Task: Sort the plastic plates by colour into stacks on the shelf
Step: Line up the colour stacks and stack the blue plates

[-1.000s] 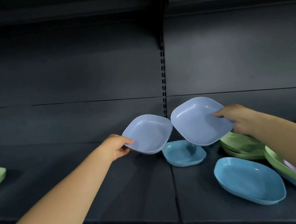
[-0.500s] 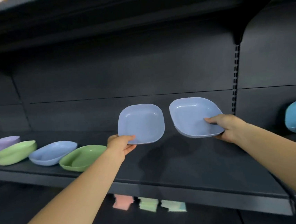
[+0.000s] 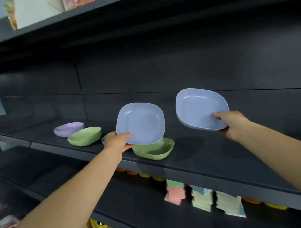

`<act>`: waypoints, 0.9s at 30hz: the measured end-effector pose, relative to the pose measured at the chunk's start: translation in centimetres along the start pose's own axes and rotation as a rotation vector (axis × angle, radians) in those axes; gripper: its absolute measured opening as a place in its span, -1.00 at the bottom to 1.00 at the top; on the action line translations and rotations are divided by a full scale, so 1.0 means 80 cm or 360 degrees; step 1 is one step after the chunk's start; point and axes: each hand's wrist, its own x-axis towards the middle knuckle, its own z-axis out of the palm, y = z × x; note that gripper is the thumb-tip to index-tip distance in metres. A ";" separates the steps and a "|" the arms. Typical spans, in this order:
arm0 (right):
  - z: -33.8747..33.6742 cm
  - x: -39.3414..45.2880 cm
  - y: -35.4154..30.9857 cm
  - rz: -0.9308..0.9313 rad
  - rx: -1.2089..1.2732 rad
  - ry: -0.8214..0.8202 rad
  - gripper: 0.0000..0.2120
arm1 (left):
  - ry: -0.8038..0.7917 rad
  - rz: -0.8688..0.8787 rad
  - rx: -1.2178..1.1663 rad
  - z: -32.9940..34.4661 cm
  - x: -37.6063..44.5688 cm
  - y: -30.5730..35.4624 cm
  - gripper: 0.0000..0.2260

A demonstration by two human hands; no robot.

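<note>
I have a periwinkle-blue plate in each hand, both held up over the shelf and tilted so their hollows face me. My left hand pinches the left blue plate at its lower left rim, thumb on the inner face and fingers behind it. My right hand grips the right blue plate at its lower right rim the same way. The two plates are apart from each other, neither touching the shelf.

On the shelf below, a green plate sits near the front edge, partly under the plate in my left hand. Further toward the left end lie another green plate and, behind it, a lilac plate. A sliver of a blue plate on the shelf shows just behind my left wrist; most of it is hidden, so I cannot tell how many are stacked there.

I judge this to be the carrying step: two same-coloured plates brought over to join the blue one. The next move calls for lowering the left plate flat onto that blue sliver, nesting it squarely, then bringing the right one across on top. The two green plates are not yet stacked together, so sorting looks only partly done.
</note>
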 end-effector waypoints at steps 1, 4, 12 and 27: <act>0.013 0.000 0.001 -0.0006 -0.0008 -0.0022 -0.66 | 0.0013 0.0014 0.0014 -0.011 0.008 0.002 -0.67; 0.048 0.009 0.005 -0.0002 -0.0029 -0.0051 -0.66 | 0.0009 0.0048 0.0042 -0.036 0.029 0.008 -0.65; 0.117 0.071 0.018 -0.0017 -0.0198 0.0012 -0.66 | -0.0025 0.0027 0.0285 -0.064 0.115 0.025 -0.82; 0.223 0.139 0.031 0.0029 -0.0272 0.0012 -0.69 | -0.0229 -0.0160 0.1223 -0.109 0.257 -0.011 -0.80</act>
